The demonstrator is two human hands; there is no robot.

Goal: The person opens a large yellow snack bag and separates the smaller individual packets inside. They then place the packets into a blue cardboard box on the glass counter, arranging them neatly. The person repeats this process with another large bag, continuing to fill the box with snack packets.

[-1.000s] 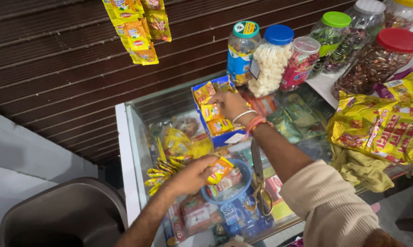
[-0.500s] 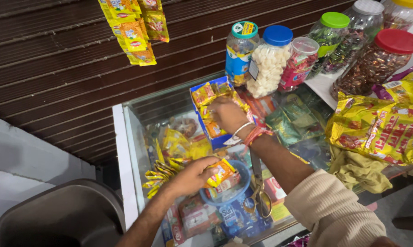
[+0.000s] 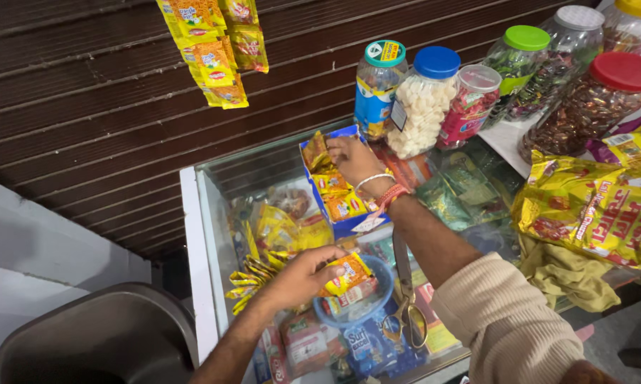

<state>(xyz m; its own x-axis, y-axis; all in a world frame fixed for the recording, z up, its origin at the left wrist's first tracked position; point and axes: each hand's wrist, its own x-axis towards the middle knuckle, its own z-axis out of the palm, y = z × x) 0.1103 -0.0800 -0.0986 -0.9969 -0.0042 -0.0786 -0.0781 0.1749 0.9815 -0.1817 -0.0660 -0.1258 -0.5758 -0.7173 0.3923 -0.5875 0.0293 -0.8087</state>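
My left hand (image 3: 299, 277) grips a few small orange and yellow sachets (image 3: 347, 273) just above a small blue tub (image 3: 367, 307) on the glass counter. My right hand (image 3: 356, 162), with bangles and a red thread at the wrist, reaches into an open blue cardboard box (image 3: 349, 225). Its fingers pinch a sachet at the far end of the row of orange sachets (image 3: 335, 190) packed in that box. The fingertips are partly hidden among the packets.
Scissors (image 3: 406, 313) lie on the glass counter top (image 3: 207, 227) next to my right forearm. Several plastic jars (image 3: 423, 99) stand behind the box. Yellow snack bags (image 3: 598, 206) lie at right. Sachet strips (image 3: 214, 43) hang above. A metal bin (image 3: 93, 341) is at lower left.
My right hand has slid along the blue box toward its far end, near the jars. My left hand stays over the blue tub with its sachets.
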